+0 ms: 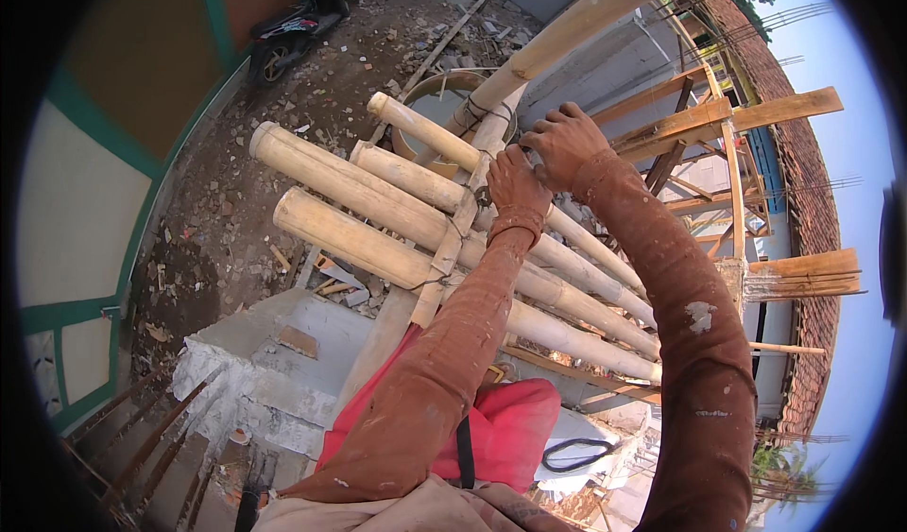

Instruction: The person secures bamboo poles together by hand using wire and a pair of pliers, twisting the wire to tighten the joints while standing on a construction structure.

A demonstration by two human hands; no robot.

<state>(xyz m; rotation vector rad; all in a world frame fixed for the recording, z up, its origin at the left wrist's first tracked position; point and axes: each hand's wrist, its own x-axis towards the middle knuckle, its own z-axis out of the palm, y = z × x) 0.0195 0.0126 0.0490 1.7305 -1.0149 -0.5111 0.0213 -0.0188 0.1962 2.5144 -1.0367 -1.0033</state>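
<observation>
Several thick bamboo poles (354,187) lie side by side, their cut ends toward the left. A thinner bamboo crosspiece (441,272) runs across them, with dark ties where they meet. My left hand (517,190) is closed beside this crosspiece, above the poles. Just to its right and farther off, my right hand (567,145) is also closed, its fingers bent close to the left hand's. What the fingers pinch, if anything, is too small to make out. A tall bamboo pole (557,45) rises past both hands toward the upper right, lashed near the crosspiece's far end.
Rubble-strewn ground (213,187) lies far below, with a parked motorbike (288,36) and a round tub (430,107). Broken concrete with rusty bars (170,437) stands at lower left. Timber framing (732,163) rises at right. A black cord loop (578,454) lies near me.
</observation>
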